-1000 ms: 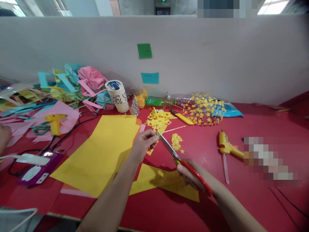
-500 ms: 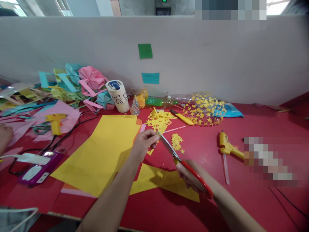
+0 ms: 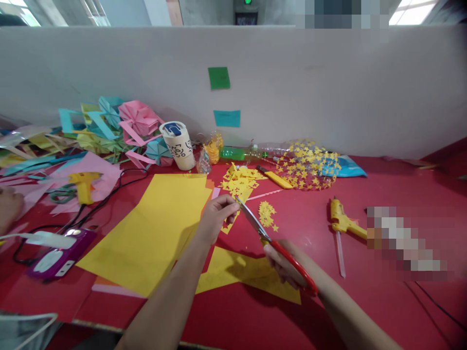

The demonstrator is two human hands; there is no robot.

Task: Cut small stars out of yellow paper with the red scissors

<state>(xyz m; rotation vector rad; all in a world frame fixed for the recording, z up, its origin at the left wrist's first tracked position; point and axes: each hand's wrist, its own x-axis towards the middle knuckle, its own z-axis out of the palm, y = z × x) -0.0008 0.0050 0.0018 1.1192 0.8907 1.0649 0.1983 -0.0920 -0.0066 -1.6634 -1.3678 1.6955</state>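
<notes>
My left hand (image 3: pixel 221 214) is closed in a pinch on a small piece of yellow paper, mostly hidden by the fingertips. Red-handled scissors (image 3: pixel 279 248) are gripped in my right hand (image 3: pixel 282 267), their blade tips meeting the left fingertips and looking nearly closed. Just right of the blades lies a small pile of yellow paper stars (image 3: pixel 267 214). Beyond my left hand is a heap of yellow paper scraps (image 3: pixel 241 180) with star-shaped holes. A cut yellow paper piece (image 3: pixel 251 277) rests on the table beneath my hands, and large yellow sheets (image 3: pixel 160 218) lie to the left.
A white cup (image 3: pixel 179 148) stands at the back near folded paper shapes (image 3: pixel 138 119). A yellow cutter (image 3: pixel 279 180) lies by a clear star-covered plastic piece (image 3: pixel 310 165). Glue guns (image 3: pixel 341 218) sit on both sides. A purple power strip (image 3: pixel 62 253) and another person's hand (image 3: pixel 10 206) are left.
My hands and the scissors keep almost the same pose, with a very slight shift left. The other person's hand at the left edge has moved a little further into view.
</notes>
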